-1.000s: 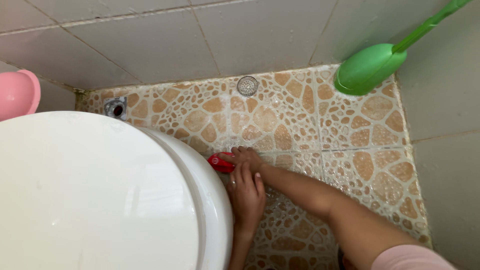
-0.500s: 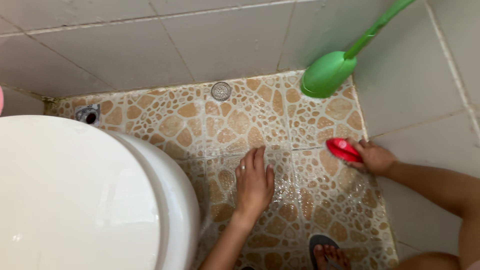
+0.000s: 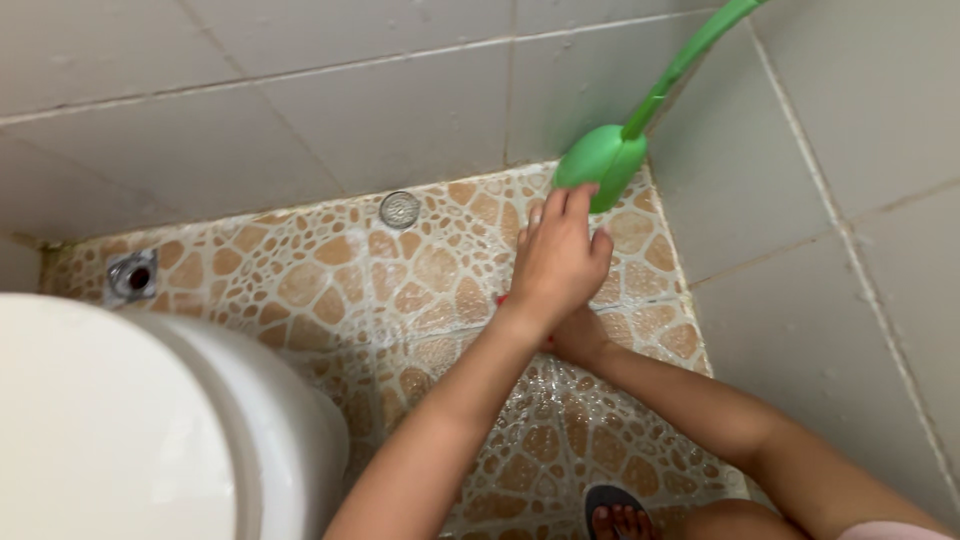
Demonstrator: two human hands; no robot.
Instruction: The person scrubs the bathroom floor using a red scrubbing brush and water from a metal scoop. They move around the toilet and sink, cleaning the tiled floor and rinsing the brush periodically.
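My left hand (image 3: 560,262) stretches across the wet, pebble-patterned floor (image 3: 400,290) with its fingers apart. The fingertips come up to the green brush head (image 3: 600,162), which stands in the far right corner with its long green handle (image 3: 690,55) leaning up the wall. My right hand (image 3: 582,342) lies under the left wrist and is mostly hidden. Only a thin red sliver of the red scrub brush (image 3: 500,298) shows beside it.
A white toilet (image 3: 150,430) fills the lower left. A round metal drain (image 3: 400,209) and a square metal fitting (image 3: 132,275) sit by the back wall. Grey wall tiles (image 3: 820,250) close in the right side. My foot in a dark sandal (image 3: 620,517) is at the bottom.
My left hand lifted off the floor and moved up toward the green brush head. My right hand with the red brush slid left from the right wall to beneath the left wrist.
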